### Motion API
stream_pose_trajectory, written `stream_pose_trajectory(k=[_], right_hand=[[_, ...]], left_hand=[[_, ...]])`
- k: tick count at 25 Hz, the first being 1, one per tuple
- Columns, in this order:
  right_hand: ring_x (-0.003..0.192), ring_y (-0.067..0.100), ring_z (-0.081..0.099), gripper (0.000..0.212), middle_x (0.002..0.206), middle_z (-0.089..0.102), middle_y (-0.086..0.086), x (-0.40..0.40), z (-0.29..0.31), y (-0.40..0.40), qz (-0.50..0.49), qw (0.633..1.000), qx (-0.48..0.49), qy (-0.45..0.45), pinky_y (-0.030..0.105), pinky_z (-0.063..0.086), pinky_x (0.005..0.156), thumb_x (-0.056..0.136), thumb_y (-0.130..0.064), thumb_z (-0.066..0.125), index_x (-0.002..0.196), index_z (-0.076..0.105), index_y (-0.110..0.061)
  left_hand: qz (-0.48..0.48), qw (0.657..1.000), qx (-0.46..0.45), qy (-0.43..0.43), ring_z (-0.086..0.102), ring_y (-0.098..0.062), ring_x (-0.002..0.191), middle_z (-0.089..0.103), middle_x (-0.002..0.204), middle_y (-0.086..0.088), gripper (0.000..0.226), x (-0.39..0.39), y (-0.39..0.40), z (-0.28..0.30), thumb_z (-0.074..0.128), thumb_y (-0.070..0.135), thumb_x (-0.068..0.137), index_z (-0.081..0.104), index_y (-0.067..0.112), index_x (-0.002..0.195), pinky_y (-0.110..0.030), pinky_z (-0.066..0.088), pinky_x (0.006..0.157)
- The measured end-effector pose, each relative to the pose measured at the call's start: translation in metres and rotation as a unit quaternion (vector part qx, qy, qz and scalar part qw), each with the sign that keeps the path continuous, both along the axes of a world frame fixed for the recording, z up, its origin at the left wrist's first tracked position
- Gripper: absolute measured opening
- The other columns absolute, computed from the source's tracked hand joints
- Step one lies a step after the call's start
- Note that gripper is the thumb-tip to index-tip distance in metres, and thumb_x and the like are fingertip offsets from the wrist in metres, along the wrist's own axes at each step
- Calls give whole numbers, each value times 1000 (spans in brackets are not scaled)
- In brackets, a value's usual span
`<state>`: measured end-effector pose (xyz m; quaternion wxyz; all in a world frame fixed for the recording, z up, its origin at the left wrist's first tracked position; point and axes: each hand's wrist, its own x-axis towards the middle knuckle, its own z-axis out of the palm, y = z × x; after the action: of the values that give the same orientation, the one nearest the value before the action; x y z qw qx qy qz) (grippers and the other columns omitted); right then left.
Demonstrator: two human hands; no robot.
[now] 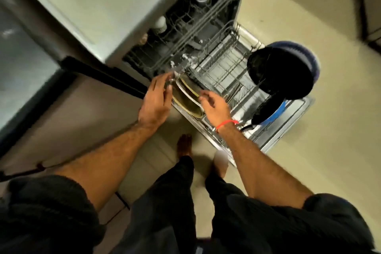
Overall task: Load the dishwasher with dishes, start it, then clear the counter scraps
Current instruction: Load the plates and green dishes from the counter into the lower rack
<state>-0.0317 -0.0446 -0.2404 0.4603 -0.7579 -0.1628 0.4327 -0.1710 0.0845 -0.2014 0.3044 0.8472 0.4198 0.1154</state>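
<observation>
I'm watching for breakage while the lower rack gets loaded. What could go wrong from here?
1. The plates lean on edge at the lower rack corner; with both the left hand and right hand looking open, they might tip or slide.
2. The black pan sits bulky at the far end and may topple.
3. Bare feet stand close to the open door.

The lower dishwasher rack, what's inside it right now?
In the lower rack: two plates on edge between the left hand and right hand, and a black pan over blue cookware. The pan hides what's beneath.
</observation>
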Motion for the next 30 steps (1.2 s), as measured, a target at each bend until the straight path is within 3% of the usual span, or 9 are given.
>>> stream_pose_trajectory(k=[5, 9, 13, 17, 21, 22, 25, 27, 30], right_hand=[[79, 4, 65, 24, 92, 74, -4, -49, 137, 26, 128, 983, 127, -44, 24, 51, 80, 94, -19, 59, 115, 70, -18], [76, 22, 68, 21, 88, 75, 0, -112, 216, 67, 238, 945, 218, -49, 37, 55, 75, 94, -19, 55, 108, 69, -27], [69, 15, 65, 20, 89, 74, 4, -197, 267, 119, 325, 909, 256, -48, 29, 52, 69, 98, -12, 54, 108, 69, -20], [75, 17, 65, 21, 91, 71, 2, -296, 288, 175, 374, 892, 255, -24, 38, 55, 71, 99, -5, 52, 109, 67, -15], [75, 15, 65, 26, 106, 70, -6, -398, 288, 223, 421, 874, 227, -79, 45, 59, 78, 94, -16, 58, 113, 65, -32], [72, 13, 62, 30, 111, 69, -7, -414, 285, 234, 426, 872, 220, -100, 42, 59, 77, 92, -15, 58, 116, 64, -33], [62, 9, 53, 45, 122, 62, -5, -459, 277, 271, 419, 875, 191, -151, 16, 48, 67, 92, -9, 58, 135, 55, -23], [75, 12, 61, 60, 120, 58, -3, -476, 265, 294, 410, 882, 139, -185, 14, 44, 76, 91, -13, 60, 147, 42, -24], [112, 26, 61, 91, 134, 54, 5, -484, 248, 326, 372, 909, 64, -175, 37, 46, 103, 82, -34, 67, 156, 15, -25]], left_hand=[[75, 989, 79, -101, 59, -21, 112, 53, 136, -1, 36, -88, -26, 116, 50, 14, 104, 52, 14, 140, -38, 49, 100], [225, 954, 130, -152, 60, -14, 90, 55, 132, 0, 36, -176, -22, 169, 52, 11, 102, 54, 13, 138, -40, 53, 89], [339, 907, 169, -183, 56, -8, 82, 55, 129, 3, 36, -277, -9, 200, 52, 13, 101, 54, 14, 137, -34, 51, 84], [419, 869, 181, -192, 54, -2, 90, 49, 130, 5, 37, -380, 13, 214, 54, 13, 102, 53, 18, 138, -33, 49, 88], [463, 843, 177, -207, 56, -5, 89, 52, 134, -2, 39, -468, 59, 211, 54, 21, 100, 54, 12, 137, -36, 52, 88], [466, 842, 165, -214, 57, -7, 90, 53, 134, -4, 39, -480, 72, 210, 55, 20, 99, 53, 11, 137, -36, 52, 89], [462, 847, 121, -232, 58, -14, 94, 56, 135, -8, 40, -518, 114, 204, 57, 11, 99, 52, 8, 138, -36, 51, 92], [451, 859, 83, -228, 60, -24, 104, 56, 134, -12, 40, -537, 150, 196, 55, 13, 99, 50, 8, 139, -39, 51, 96], [462, 869, -9, -178, 47, -35, 133, 45, 148, -14, 50, -551, 205, 184, 57, 28, 100, 46, 4, 143, -43, 38, 112]])
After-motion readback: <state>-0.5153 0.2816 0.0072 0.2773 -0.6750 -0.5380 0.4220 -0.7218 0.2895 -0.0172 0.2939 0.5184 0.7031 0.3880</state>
